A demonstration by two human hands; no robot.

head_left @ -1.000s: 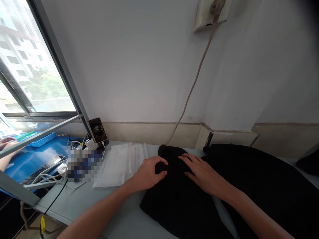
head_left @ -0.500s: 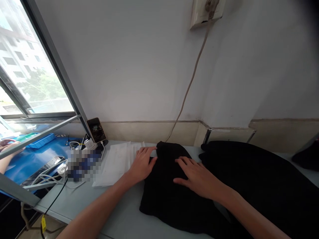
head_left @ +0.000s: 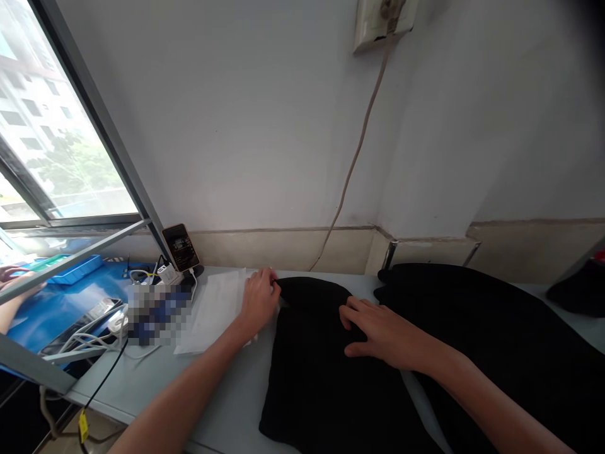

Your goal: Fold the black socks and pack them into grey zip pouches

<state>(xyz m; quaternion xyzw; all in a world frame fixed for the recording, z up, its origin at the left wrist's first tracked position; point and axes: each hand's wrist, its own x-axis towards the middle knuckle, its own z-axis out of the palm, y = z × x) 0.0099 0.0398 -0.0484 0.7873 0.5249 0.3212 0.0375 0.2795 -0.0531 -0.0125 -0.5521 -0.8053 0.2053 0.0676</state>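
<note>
A piece of black fabric (head_left: 321,391), perhaps part of a garment, lies spread on the grey table (head_left: 227,410) in front of me. My left hand (head_left: 259,299) is closed at its far left corner, pinching the edge between thumb and fingers. Over the right part of the same fabric rests my right hand (head_left: 382,331), its thumb held apart from the bent fingers, with no fold visible between them. To the right lies a larger heap of black fabric (head_left: 496,340). White translucent sheets or bags (head_left: 212,309) lie beside and partly under my left hand.
A phone (head_left: 181,248) stands on a holder at the back left, near tangled white cables (head_left: 94,331). A metal frame (head_left: 99,252) separates a blue surface (head_left: 85,293), where another person's hand (head_left: 19,287) shows. A power cord (head_left: 354,161) hangs down the wall.
My left hand has moved left and drawn the fabric's far corner with it, so the piece lies wider and flatter. My right hand has shifted slightly right, its fingers more bent.
</note>
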